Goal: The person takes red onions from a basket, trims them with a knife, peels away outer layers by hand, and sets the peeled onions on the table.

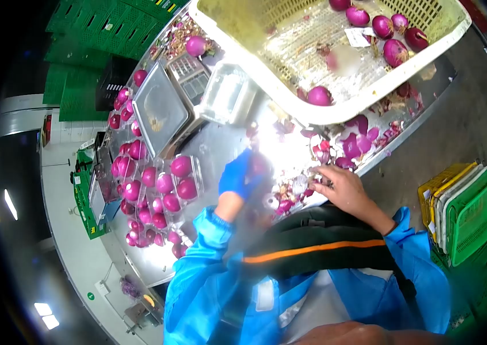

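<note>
My left hand (237, 175), in a blue glove, is over the metal table, its fingers around a red onion (259, 165) that is blurred by glare. To the right, my bare right hand (341, 187) hovers at a heap of onion skins (295, 192), fingers bent and apart, with nothing clear between them. Left of the gloved hand, clear plastic trays (198, 172) hold several red onions (181, 166). An empty clear tray (229, 92) rests beside the weighing scale (161, 109).
A large cream crate (312, 118) with several red onions stands at the table's far side. Purple peels (360, 138) lie along the right edge. Green crates (94, 34) are stacked at the back left, and coloured baskets (476, 213) stand at the right.
</note>
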### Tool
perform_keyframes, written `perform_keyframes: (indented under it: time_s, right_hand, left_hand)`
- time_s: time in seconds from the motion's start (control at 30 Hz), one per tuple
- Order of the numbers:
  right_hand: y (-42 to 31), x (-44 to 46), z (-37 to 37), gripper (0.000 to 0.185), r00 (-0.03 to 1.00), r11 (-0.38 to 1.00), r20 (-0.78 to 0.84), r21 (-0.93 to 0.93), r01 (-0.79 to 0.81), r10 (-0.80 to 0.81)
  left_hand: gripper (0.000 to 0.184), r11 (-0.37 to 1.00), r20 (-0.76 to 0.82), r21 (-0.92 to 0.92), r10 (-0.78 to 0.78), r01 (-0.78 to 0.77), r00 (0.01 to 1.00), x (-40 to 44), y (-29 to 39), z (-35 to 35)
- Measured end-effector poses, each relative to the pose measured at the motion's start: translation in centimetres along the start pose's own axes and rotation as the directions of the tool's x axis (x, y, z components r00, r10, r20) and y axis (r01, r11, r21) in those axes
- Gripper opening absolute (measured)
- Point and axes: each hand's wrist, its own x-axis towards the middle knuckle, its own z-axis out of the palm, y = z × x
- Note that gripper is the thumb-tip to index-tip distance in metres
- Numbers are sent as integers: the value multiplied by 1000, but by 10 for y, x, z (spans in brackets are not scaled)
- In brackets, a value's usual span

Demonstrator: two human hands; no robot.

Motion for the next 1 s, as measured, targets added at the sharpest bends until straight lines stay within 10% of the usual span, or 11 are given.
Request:
perform_keyframes:
  time_s: [0.17,0.3,0.43,0.7,0.9,1.0]
  right_hand:
    - [29,5,-9,22,998,995,-56,-90,33,-38]
    - [59,16,-11,18,972,981,-140,12,193,-189]
    - [79,22,-20,25,986,983,-55,-104,153,-160]
    - [133,17,0,35,999,1000,-45,17,21,-20]
    - [157,10,11,32,980,985,-124,-84,148,-158]
    - [151,9,-4,35,966,968,-119,-135,211,-228]
  left_hand:
    - [41,927,-452,-137,255,-349,855,42,17,-54]
    - [35,752,-507,-103,523,-651,685,113,90,-118]
    - [35,687,-210,-73,698,-723,685,206,169,-123]
    - [53,840,530,-57,483,-539,697,350,255,-28]
    - [78,443,365,271,775,-855,517,421,287,113]
    - [62,226,350,437,849,-870,397,426,296,173]
